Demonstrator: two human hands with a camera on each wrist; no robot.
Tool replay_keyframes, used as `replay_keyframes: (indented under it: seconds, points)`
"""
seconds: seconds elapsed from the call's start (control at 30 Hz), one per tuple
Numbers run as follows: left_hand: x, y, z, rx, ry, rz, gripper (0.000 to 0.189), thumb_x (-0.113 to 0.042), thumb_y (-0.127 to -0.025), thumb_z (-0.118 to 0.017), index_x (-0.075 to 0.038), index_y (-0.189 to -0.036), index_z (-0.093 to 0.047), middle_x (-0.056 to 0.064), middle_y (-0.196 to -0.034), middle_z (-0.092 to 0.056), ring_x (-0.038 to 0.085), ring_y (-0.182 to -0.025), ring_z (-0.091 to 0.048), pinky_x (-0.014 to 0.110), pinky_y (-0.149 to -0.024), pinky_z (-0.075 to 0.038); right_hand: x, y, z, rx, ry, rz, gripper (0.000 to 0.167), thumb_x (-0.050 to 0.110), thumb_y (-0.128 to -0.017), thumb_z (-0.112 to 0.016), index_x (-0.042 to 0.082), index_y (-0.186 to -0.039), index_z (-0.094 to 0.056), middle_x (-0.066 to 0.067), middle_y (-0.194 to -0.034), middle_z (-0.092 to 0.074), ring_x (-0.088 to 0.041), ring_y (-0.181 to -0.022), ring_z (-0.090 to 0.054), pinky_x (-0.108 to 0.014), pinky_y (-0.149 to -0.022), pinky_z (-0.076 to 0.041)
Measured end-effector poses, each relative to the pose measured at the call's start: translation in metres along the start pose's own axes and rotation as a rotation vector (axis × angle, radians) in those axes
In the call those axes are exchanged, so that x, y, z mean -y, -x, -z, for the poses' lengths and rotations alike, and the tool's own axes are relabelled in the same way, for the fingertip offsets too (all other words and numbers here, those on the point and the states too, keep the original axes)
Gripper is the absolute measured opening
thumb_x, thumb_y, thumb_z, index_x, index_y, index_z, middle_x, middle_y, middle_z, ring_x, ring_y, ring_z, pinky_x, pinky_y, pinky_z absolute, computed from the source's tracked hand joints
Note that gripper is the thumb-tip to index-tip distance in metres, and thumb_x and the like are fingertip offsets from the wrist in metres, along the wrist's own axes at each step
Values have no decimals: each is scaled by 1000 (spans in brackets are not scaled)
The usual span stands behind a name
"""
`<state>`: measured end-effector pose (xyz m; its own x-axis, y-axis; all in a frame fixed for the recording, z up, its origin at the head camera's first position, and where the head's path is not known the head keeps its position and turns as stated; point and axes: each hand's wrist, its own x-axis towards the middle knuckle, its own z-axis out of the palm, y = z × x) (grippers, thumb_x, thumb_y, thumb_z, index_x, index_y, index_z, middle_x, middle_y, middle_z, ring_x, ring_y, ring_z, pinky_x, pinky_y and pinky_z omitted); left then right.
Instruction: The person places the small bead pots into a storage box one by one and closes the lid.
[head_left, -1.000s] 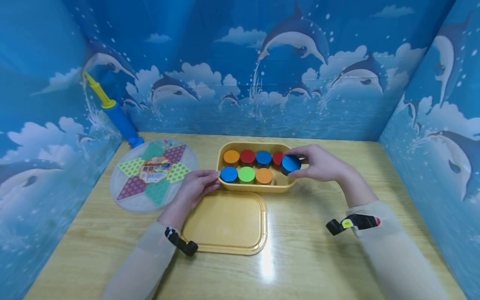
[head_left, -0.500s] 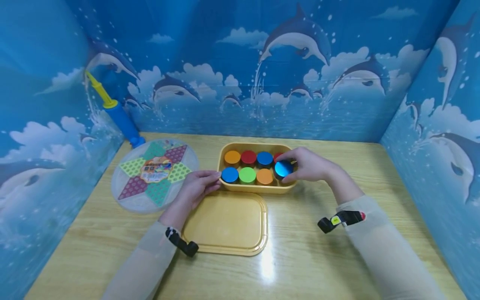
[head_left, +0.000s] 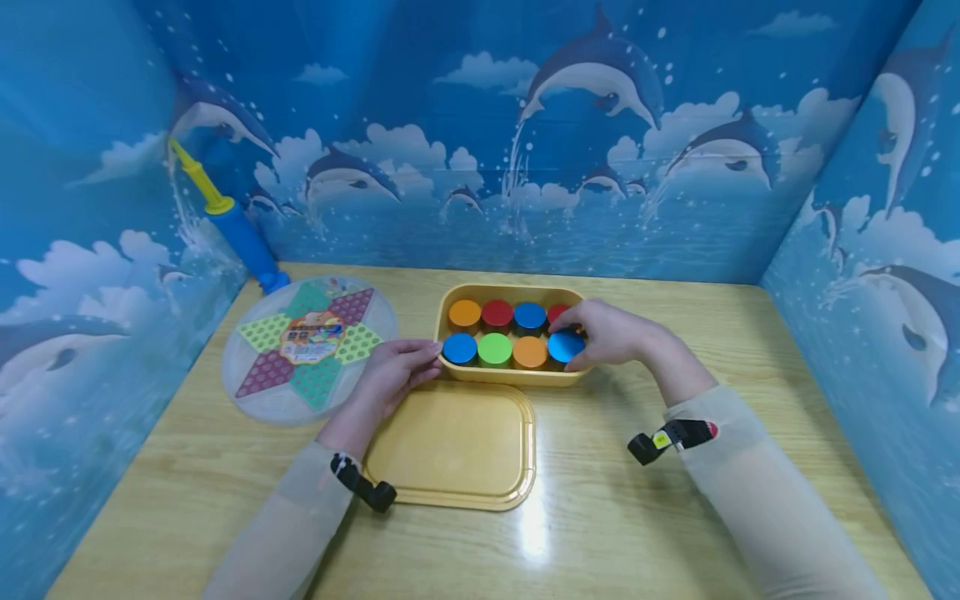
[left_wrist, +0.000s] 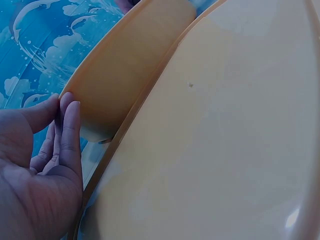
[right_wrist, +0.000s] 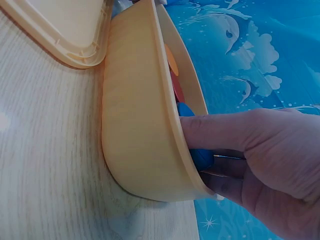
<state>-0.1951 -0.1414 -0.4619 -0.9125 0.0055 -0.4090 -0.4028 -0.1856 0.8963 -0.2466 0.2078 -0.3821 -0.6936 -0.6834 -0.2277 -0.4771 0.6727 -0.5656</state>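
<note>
A yellow plastic box (head_left: 510, 377) holds two rows of short round pots with coloured tops. My right hand (head_left: 618, 332) reaches into its right end and grips a blue-topped pot (head_left: 564, 346) at the front right corner. In the right wrist view, that blue pot (right_wrist: 201, 158) sits low behind the box wall, between thumb and fingers. My left hand (head_left: 393, 372) pinches the box's rim at the left end; the left wrist view shows thumb and fingertips on the box (left_wrist: 117, 70). My right fingers partly cover a red-topped pot (head_left: 557, 312) behind.
A yellow lid (head_left: 453, 446) lies flat in front of the box. Left of it rests a round clear case with a star-patterned board (head_left: 311, 350). A blue and yellow pump (head_left: 240, 237) leans against the left back corner. Dolphin-printed walls (head_left: 480, 167) enclose the wooden table.
My right hand has moved left and down, lowering the blue-topped pot from over the box's right rim into the front right corner. The left hand stays on the rim.
</note>
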Motion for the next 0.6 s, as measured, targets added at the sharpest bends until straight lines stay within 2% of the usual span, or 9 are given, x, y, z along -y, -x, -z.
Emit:
replay_keyframes:
  seconds: [0.33, 0.6]
  points:
    - [0, 2, -1, -1, -2, 1, 36, -5, -101, -73, 11, -133, -64, 14, -103, -75, 16, -85, -75, 30, -84, -66, 1, -8, -5, 44, 96, -25, 50, 6, -88, -86, -2, -134, -69, -13, -129, -69, -25, -108, -64, -44, -95, -60]
    - [-1, 3, -2, -10, -16, 7, 36, -7, -102, -73, 9, -133, -65, 16, -107, -75, 17, -87, -75, 30, -85, -65, 1, -12, -11, 38, 134, -29, 49, 2, -87, -85, -4, -133, -69, -17, -128, -69, -30, -113, -65, -47, -99, -60]
